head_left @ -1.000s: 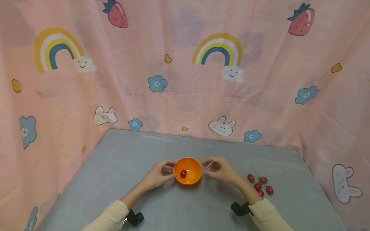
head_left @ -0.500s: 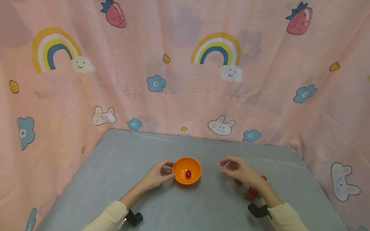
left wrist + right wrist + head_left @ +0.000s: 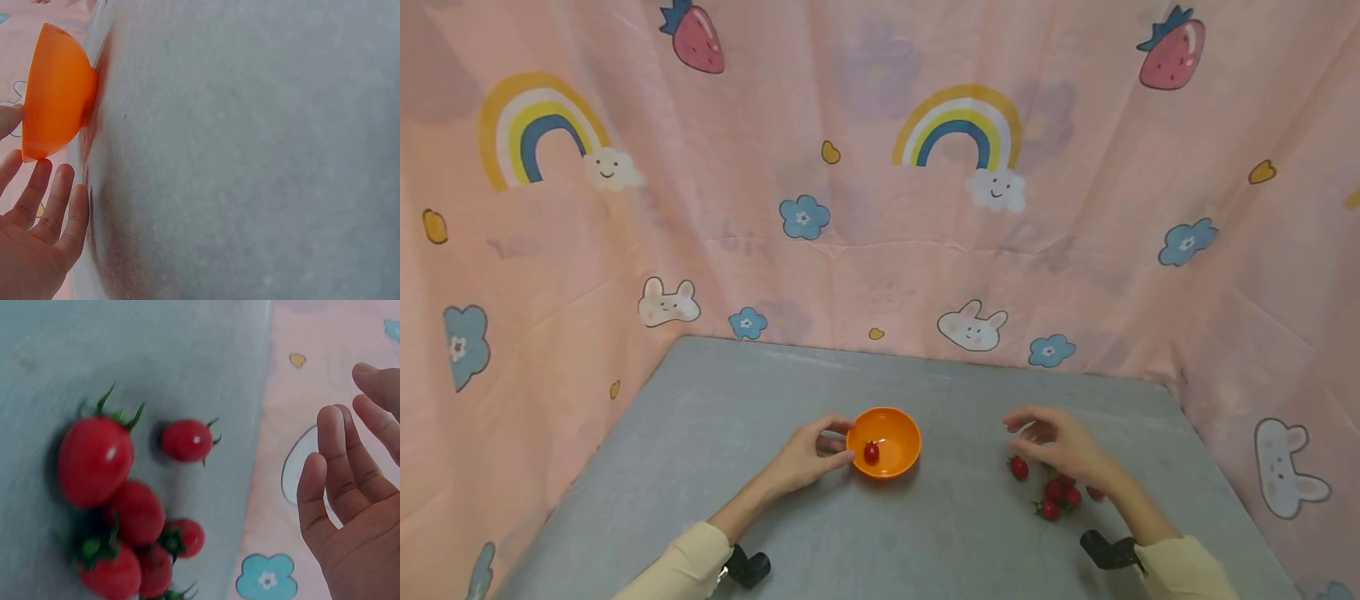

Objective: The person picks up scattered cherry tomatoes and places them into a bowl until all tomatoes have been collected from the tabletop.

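Note:
An orange bowl stands on the grey table, with one red cherry tomato inside at its left. My left hand is at the bowl's left side, thumb and fingertips at the rim. In the left wrist view, fairly straight fingers reach the bowl. My right hand hovers over the right part of the table, fingers loosely bent and holding nothing. Below it lies a single cherry tomato; closer to me is a cluster of several cherry tomatoes, partly hidden by the right hand and wrist.
The grey table is backed by a pink curtain printed with rainbows, rabbits and flowers. Black camera mounts sit at both wrists, below the cream sleeves. Bare tabletop lies between the bowl and the loose tomatoes.
My right hand has moved rightward from beside the bowl to above the loose tomatoes. The tomato in the bowl rolled right, then back left. My left hand stays at the rim.

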`<state>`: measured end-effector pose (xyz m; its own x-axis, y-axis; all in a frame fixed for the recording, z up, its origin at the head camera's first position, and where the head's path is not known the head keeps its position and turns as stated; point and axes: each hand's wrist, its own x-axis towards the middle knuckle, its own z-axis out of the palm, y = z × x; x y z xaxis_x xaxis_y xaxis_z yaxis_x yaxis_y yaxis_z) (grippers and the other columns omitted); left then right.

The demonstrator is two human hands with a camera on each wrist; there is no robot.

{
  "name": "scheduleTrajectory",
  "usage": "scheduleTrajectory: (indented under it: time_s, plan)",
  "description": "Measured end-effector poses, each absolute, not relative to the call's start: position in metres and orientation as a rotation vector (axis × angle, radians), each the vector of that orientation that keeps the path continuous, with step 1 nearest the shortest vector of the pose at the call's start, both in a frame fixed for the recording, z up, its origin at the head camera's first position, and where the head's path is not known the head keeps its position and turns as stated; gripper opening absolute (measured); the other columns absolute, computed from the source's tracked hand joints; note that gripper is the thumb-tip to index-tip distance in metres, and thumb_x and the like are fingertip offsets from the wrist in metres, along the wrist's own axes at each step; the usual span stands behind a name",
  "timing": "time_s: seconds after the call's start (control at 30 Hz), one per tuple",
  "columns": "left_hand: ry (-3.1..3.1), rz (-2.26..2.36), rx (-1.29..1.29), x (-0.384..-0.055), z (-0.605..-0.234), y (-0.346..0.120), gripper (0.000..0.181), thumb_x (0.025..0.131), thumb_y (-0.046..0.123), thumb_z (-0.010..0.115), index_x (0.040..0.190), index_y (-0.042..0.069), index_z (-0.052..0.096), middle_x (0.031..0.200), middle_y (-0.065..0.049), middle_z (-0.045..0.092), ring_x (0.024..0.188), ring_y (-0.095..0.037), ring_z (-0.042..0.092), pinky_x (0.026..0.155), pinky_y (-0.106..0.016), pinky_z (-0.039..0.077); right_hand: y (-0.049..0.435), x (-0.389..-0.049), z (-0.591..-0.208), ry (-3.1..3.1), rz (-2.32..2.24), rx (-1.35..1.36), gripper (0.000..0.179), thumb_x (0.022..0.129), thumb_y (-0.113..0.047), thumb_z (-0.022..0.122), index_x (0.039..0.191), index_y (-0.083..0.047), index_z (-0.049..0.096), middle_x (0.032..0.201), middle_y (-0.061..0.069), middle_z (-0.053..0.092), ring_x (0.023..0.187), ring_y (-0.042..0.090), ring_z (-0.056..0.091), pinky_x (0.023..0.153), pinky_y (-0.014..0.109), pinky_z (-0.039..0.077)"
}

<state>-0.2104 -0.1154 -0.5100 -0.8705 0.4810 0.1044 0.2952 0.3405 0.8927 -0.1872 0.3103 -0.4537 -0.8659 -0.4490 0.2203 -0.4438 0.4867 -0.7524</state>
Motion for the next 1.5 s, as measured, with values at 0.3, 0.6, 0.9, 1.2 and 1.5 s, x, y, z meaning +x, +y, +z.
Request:
scheduleTrajectory:
  time_s: [0.3, 0.6, 0.9, 1.2, 1.5]
  plan:
    - [2.416, 1.554, 0.697, -0.210, -0.510, -0.115, 0.041, 0.095, 0.015, 0.076, 0.132, 0.007, 0.059, 0.127, -0.011, 0.062, 0.098, -0.022, 0.067, 0.085, -0.032, 0.056, 0.340, -0.176, -0.456, 2.737, -1.323, -0.707, 0.023, 0.094, -0.008, 0.074, 0.117, -0.005, 0.068, 0.108, 0.010, 0.068, 0.088, 0.018, 0.067, 0.076, 0.032, 0.057]
    - [2.418, 1.556, 0.706, -0.211, -0.510, -0.115, 0.041, 0.095, 0.015, 0.075, 0.132, 0.006, 0.059, 0.126, -0.011, 0.062, 0.097, -0.021, 0.067, 0.084, -0.033, 0.057, 0.373, -0.161, -0.461, 2.799, -1.247, -0.550, 0.030, 0.093, -0.008, 0.075, 0.120, 0.001, 0.065, 0.109, 0.014, 0.068, 0.089, 0.015, 0.067, 0.074, 0.030, 0.057]
    - [2.436, 1.538, 0.722, -0.210, -0.508, -0.114, 0.042, 0.095, 0.017, 0.075, 0.132, 0.006, 0.059, 0.126, -0.012, 0.063, 0.096, -0.020, 0.067, 0.084, -0.034, 0.057, 0.402, -0.147, -0.470, 2.785, -1.227, -0.559, 0.031, 0.092, -0.006, 0.075, 0.121, 0.003, 0.064, 0.109, 0.017, 0.067, 0.090, 0.013, 0.066, 0.072, 0.029, 0.057]
    - [2.440, 1.528, 0.713, -0.211, -0.509, -0.114, 0.042, 0.095, 0.016, 0.075, 0.132, 0.007, 0.059, 0.126, -0.011, 0.063, 0.096, -0.020, 0.068, 0.084, -0.033, 0.057, 0.413, -0.137, -0.478, 2.683, -1.190, -0.358, 0.054, 0.088, -0.017, 0.081, 0.132, 0.006, 0.057, 0.120, 0.023, 0.063, 0.096, 0.030, 0.065, 0.074, 0.031, 0.057]
    - [2.422, 1.537, 0.724, -0.211, -0.508, -0.114, 0.042, 0.095, 0.015, 0.075, 0.133, 0.005, 0.059, 0.126, -0.012, 0.063, 0.096, -0.021, 0.068, 0.085, -0.033, 0.057, 0.418, -0.137, -0.489, 2.709, -1.151, -0.415, 0.055, 0.088, -0.013, 0.082, 0.131, 0.009, 0.056, 0.120, 0.025, 0.063, 0.095, 0.029, 0.063, 0.070, 0.034, 0.056]
